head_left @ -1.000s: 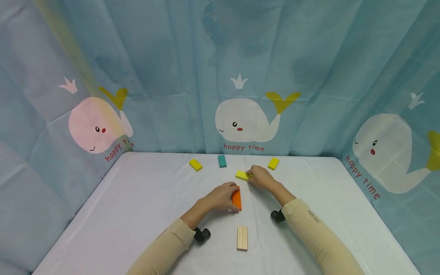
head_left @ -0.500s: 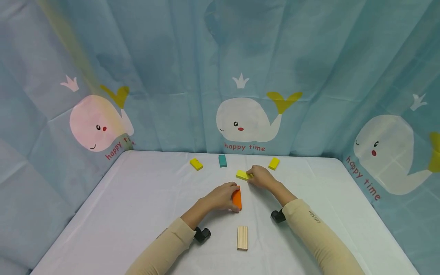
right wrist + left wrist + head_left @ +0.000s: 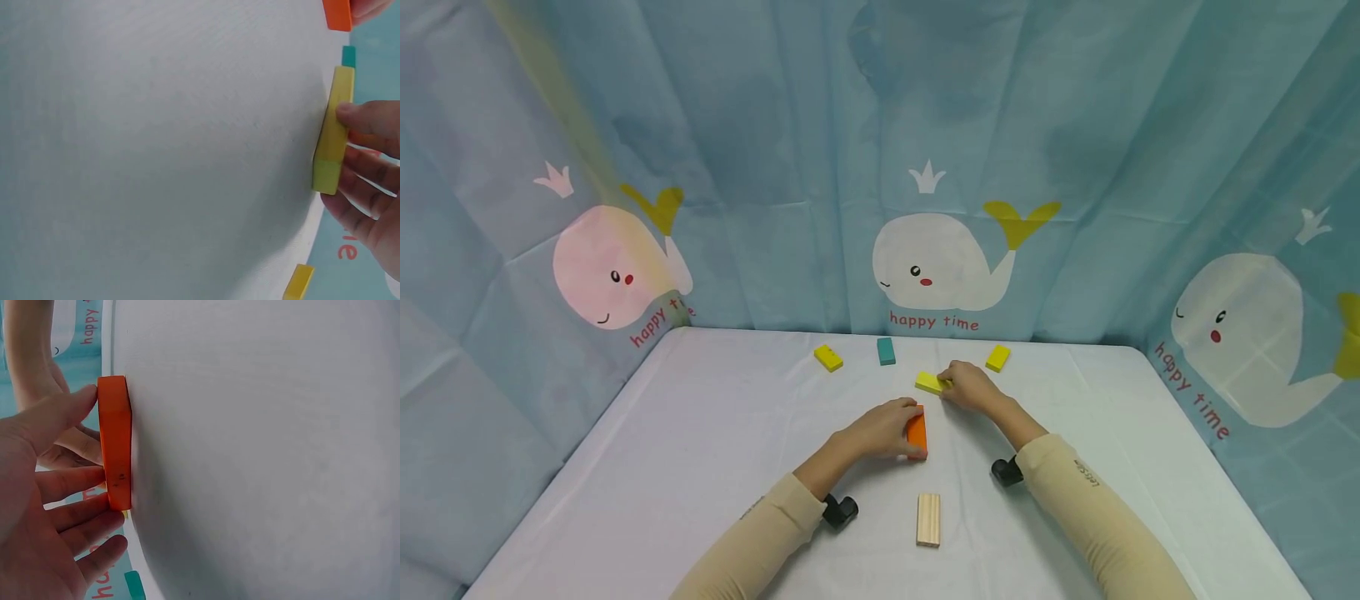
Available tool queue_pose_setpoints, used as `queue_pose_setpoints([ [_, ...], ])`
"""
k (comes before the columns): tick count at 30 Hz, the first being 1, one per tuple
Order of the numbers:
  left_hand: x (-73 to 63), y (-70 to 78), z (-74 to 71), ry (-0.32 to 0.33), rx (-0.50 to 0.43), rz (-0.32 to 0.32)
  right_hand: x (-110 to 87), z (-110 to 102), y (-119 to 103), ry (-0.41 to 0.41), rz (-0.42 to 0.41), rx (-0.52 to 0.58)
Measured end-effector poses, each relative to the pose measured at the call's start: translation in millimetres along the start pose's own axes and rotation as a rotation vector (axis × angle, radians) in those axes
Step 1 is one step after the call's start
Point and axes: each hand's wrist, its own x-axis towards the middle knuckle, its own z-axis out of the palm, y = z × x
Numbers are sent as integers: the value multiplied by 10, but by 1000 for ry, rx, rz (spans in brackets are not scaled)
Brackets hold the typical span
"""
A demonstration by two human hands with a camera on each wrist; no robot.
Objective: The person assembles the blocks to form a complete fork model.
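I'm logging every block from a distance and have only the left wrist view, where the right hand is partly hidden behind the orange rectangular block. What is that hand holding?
Observer: The right hand grips a bright yellow rectangular block.
Operator: Anything on the person's side of the orange block that my view misses?
Observer: Yes, a pale wooden block with lengthwise grooves lies on the white-covered table, between the two forearms.
Operator: And that bit of teal at my lower edge, what flanks it?
Observer: The head view shows a teal rectangular block near the far edge, with a small yellow block to its left and a similar yellow one to its right.
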Motion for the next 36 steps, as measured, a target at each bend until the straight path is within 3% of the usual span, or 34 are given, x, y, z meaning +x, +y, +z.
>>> queue_pose_setpoints([
  [10, 10, 21, -6, 4, 9, -6, 58, -13, 38, -52, 8, -16],
  [26, 9, 36, -14, -2, 3, -25, 5, -21, 74, -33, -55, 21],
  [36, -35, 52, -15, 101, 5, -22, -27, -63, -25, -20, -87, 36],
])
